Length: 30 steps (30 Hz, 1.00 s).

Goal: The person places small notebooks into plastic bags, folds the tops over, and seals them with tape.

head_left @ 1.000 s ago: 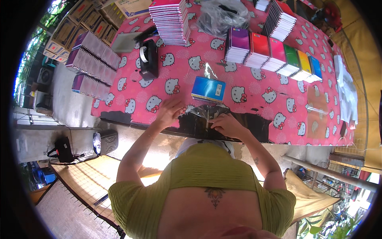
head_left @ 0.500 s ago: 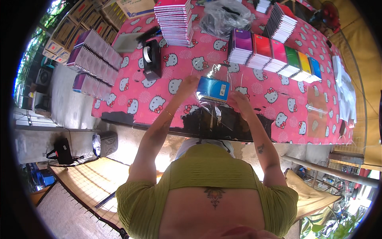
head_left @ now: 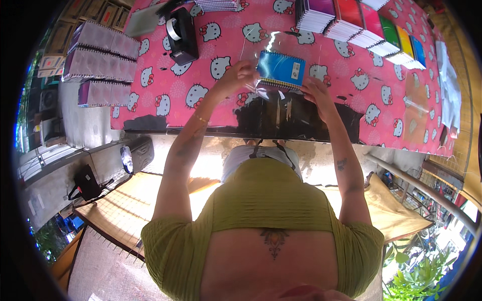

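Compared with the view half a second before, the table (head_left: 165, 108) is seen closer and the arms are stretched further forward; the blue notebook (head_left: 281, 69) has been kept between the two hands, near the front of the pink cloth.

The blue notebook is a spiral-bound one, lying flat inside a clear plastic sleeve (head_left: 273, 45) whose shiny edges are seen above and beside it. The left hand (head_left: 236, 75) is closed narrowly, its fingers pinched on the sleeve at the notebook's left corner. The right hand (head_left: 315, 91) is curled around the sleeve's lower right edge, just beside the notebook; how firmly it grips cannot be told.

The table is covered with a pink cloth printed with white cartoon cats, with a dark strip along its front edge. A black tape dispenser (head_left: 181, 35) is set at the upper left, well apart from the hands. A row of coloured notebooks (head_left: 361, 25) is fanned out at the upper right, and stacks of pale spiral notebooks (head_left: 103, 50) lie on the left end. Below the table, sunlit pavement, a black bag (head_left: 86, 183) and a wire rack are seen.
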Available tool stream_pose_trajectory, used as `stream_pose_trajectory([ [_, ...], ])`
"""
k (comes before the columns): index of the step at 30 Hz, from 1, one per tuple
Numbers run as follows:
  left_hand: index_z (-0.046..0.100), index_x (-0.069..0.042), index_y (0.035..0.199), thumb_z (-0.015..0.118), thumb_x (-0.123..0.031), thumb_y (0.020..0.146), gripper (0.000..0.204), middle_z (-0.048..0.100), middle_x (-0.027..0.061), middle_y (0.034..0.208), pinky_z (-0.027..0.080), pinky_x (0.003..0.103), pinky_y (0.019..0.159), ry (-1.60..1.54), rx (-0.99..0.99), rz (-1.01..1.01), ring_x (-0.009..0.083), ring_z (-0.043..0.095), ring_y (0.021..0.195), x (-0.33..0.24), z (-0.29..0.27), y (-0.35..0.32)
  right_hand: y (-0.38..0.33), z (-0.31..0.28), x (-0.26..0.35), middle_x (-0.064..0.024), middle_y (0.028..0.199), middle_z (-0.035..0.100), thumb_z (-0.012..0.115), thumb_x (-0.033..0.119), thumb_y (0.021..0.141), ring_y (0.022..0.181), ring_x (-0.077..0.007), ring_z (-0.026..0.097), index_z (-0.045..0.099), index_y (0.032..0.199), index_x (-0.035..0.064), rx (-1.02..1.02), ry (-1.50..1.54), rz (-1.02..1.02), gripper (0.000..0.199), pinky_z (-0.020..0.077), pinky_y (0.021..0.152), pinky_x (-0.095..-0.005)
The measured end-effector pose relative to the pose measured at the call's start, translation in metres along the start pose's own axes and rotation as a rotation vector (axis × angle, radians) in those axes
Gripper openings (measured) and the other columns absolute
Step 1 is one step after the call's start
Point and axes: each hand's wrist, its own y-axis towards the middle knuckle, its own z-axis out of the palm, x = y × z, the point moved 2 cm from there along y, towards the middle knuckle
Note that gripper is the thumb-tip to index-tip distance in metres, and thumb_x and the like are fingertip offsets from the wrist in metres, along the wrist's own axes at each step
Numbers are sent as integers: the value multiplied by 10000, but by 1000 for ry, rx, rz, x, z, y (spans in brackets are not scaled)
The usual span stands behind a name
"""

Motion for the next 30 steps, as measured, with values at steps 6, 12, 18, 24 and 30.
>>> stream_pose_trajectory([
  [6,673,-30,1083,721,-175,885,250,725,94,984,541,288,790,122,158,100,164,698,911,18,-20,-47,-62,10,-12,-117,1268,602,760,179,828,1085,-245,613,553,1253,69,-16,-714,-551,486,484,888,-336],
  [12,697,-62,991,704,-128,873,136,721,59,920,533,322,700,436,132,315,188,695,792,-4,-15,-64,-64,13,-53,-129,1272,617,724,15,807,883,-240,677,702,977,72,-210,-674,-655,181,540,742,-337],
  [18,705,-84,992,680,-146,875,135,718,48,973,503,364,812,665,125,384,246,675,827,-11,-8,-70,-67,18,-47,-106,1283,614,711,5,814,826,-229,677,711,974,87,-219,-615,-693,180,543,696,-319],
  [24,706,-71,1018,679,-110,876,150,716,72,1069,480,401,976,739,-9,463,239,691,953,-2,3,-81,-67,12,-49,-108,1286,610,700,30,839,820,-240,672,711,1000,93,-184,-665,-698,174,538,702,-324],
  [30,699,-17,1047,657,-15,900,153,723,68,1043,530,293,857,406,-49,291,143,684,931,16,0,-83,-68,5,-25,-119,1146,666,672,80,897,836,-215,676,699,1045,54,-100,-487,-593,152,522,735,-311],
])
